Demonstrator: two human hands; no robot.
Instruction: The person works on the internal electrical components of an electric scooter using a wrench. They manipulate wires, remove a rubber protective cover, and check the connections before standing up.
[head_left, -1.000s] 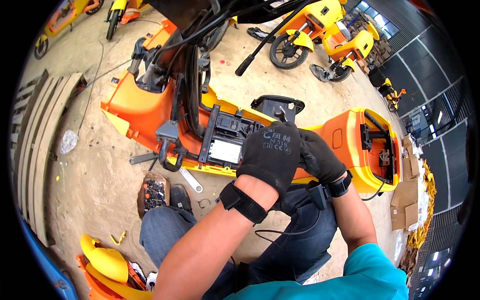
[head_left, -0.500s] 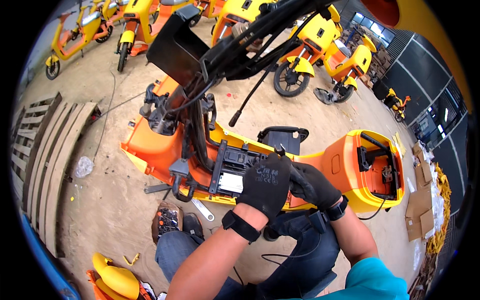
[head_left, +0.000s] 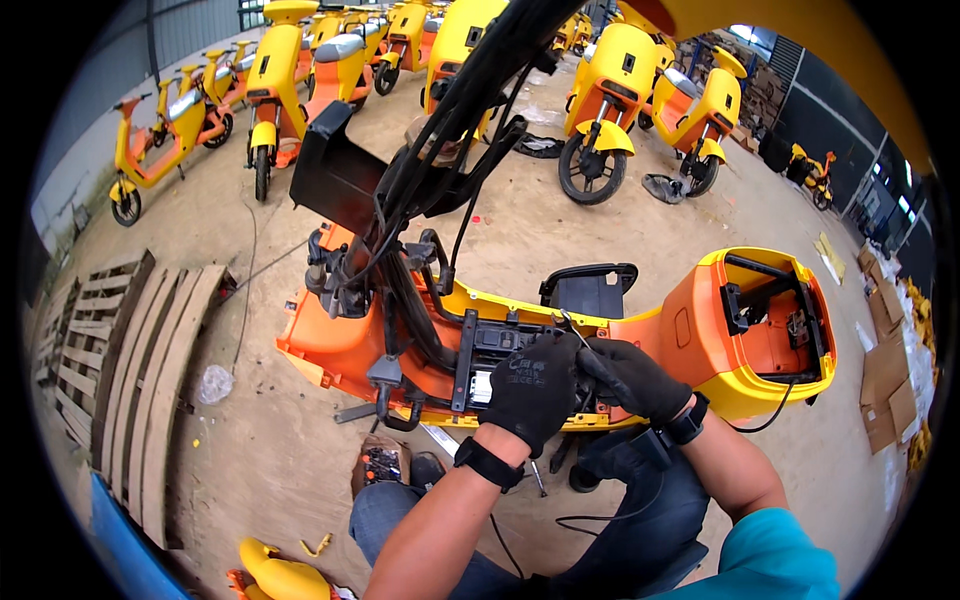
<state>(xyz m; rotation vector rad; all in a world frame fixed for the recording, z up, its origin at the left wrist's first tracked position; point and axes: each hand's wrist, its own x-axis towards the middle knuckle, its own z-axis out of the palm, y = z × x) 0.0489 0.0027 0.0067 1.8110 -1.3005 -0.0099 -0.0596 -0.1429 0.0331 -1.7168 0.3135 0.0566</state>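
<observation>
My gloved left hand [head_left: 528, 387] is closed round a metal wrench [head_left: 566, 322], whose head sticks up above the fingers. My gloved right hand [head_left: 640, 383] presses close against it from the right with curled fingers; what they grip is hidden. Both hands are over the open middle of a partly dismantled orange-and-yellow scooter [head_left: 688, 335], where black frame rails and electronic boxes [head_left: 494, 340] show. Bundled black cables [head_left: 405, 310] run down the steering column on the left. A black panel [head_left: 589, 292] lies just behind the scooter.
Rows of yellow scooters [head_left: 274, 75] stand across the back. Wooden pallets [head_left: 150, 380] lie at left, a box of small parts [head_left: 381, 463] by my knee, yellow body panels [head_left: 280, 572] at lower left, cardboard [head_left: 884, 395] at right. A long metal tool [head_left: 540, 480] shows below my hands.
My view has tilted upward, so more parked scooters show and the dismantled scooter sits lower in the picture. My hands stay together at the wrench; a long metal tool now shows below them.
</observation>
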